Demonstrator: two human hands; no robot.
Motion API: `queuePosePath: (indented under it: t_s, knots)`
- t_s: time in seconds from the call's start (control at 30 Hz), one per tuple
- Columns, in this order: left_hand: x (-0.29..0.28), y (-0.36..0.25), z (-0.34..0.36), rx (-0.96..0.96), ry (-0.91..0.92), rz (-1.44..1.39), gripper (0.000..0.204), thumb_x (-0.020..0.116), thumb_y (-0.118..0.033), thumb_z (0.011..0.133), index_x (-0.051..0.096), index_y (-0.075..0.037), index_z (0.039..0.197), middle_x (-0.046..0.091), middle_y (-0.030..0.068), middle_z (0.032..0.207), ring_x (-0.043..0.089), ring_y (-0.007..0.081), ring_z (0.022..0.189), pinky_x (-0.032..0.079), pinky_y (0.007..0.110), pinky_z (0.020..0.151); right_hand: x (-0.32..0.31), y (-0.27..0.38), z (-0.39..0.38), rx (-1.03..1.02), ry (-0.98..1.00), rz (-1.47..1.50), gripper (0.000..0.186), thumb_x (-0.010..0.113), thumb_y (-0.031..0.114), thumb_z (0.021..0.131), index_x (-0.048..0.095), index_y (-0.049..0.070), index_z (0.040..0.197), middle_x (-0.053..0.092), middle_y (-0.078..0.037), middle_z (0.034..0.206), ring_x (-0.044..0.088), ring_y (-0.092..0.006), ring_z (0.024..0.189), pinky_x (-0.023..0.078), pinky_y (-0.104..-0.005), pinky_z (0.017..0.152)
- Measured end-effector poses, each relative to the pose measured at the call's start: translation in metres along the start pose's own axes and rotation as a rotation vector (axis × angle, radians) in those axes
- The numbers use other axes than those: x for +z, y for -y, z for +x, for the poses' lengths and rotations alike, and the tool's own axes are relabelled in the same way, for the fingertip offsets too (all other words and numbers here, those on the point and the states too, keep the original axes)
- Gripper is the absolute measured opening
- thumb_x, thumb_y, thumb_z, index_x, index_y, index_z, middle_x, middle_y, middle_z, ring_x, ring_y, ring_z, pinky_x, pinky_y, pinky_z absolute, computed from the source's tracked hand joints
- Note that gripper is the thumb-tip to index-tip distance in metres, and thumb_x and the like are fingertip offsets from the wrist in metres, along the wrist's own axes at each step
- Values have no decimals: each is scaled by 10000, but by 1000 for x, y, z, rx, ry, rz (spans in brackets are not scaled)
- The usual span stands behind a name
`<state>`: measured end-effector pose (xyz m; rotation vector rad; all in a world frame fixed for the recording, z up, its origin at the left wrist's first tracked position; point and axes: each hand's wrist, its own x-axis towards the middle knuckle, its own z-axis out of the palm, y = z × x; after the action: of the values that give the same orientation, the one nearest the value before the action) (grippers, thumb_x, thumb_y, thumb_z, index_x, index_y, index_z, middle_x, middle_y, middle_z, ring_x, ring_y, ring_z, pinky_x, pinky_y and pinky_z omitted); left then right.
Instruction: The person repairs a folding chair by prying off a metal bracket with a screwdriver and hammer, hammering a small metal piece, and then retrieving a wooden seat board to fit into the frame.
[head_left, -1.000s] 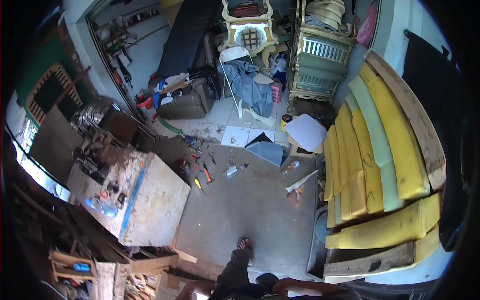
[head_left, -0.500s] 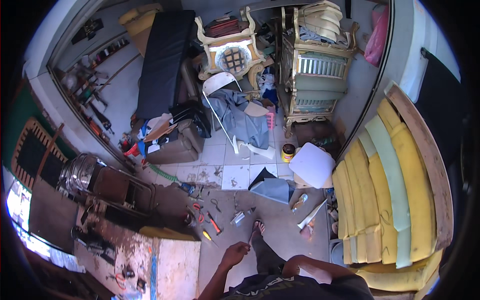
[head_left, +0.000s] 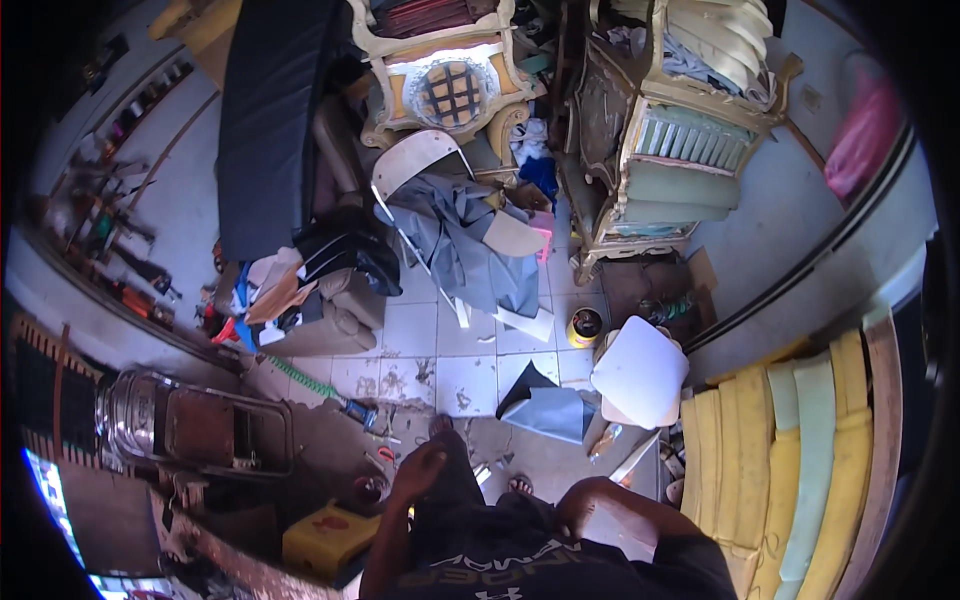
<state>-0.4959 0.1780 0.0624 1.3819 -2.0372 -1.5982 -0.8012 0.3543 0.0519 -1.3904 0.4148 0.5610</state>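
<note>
My left hand hangs in front of my dark trouser leg, its fingers loosely curled, and nothing shows in them. On the other side my bent right forearm leads to my right hand, close against my body; its fingers are hidden. A pale patch shows between that arm and my shirt; I cannot tell what it is. Ahead on the floor lie a folded grey sheet and a rounded white panel. Red-handled scissors lie beyond my left hand.
A folding chair draped with grey fabric stands ahead. Yellow foam slabs line the right side. At left are stacked metal-framed chairs and a yellow stool. A yellow tub sits on the tiles.
I have stepped forward, one foot now near the tiles' edge. My left hand has moved left and up in the picture. The workbench and floor tools have slid partly out of view or behind me.
</note>
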Motion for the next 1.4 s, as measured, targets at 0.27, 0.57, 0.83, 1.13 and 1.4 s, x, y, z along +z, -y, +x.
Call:
queuePosePath:
  t_s: [0.27,0.57,0.83,1.13,1.4]
  knots:
    - [-124,24,367,-404,-49,-705,514,685,-358,956,459,-130,1358,589,123,1217,626,285,1080,548,461,861,-352,-134,-69,-475,-1823,1410,425,654,171,965,559,29,1354,696,-97,1124,687,-196,982,600,-339,789]
    - [-148,97,837,-645,-5,-841,908,757,-675,770,466,-164,1461,536,110,1432,481,370,1313,345,702,1043,-634,-303,-94,-623,-2191,2047,737,804,240,850,413,136,1466,607,-120,1298,578,-269,1201,570,-437,866]
    - [-150,79,794,-381,138,-864,284,593,-101,953,647,-61,1229,669,55,1185,633,211,1102,483,396,1013,-551,-291,-111,-842,-2224,2111,349,652,154,948,573,-8,1247,663,-145,1125,683,-265,968,600,-402,842]
    - [-170,-150,701,134,216,-850,454,535,-197,995,503,-14,1409,609,137,1327,581,282,1233,459,454,1067,-270,-294,-104,-938,-2909,2234,348,620,334,986,520,155,1267,589,-103,1237,596,-272,1141,528,-488,953]
    - [-33,-305,659,216,567,-751,513,543,-219,988,454,-10,1448,545,186,1381,556,324,1264,467,445,1064,-360,-209,-152,-1173,-1711,2396,631,623,498,962,446,135,1447,574,-172,1304,627,-342,1156,571,-531,876]
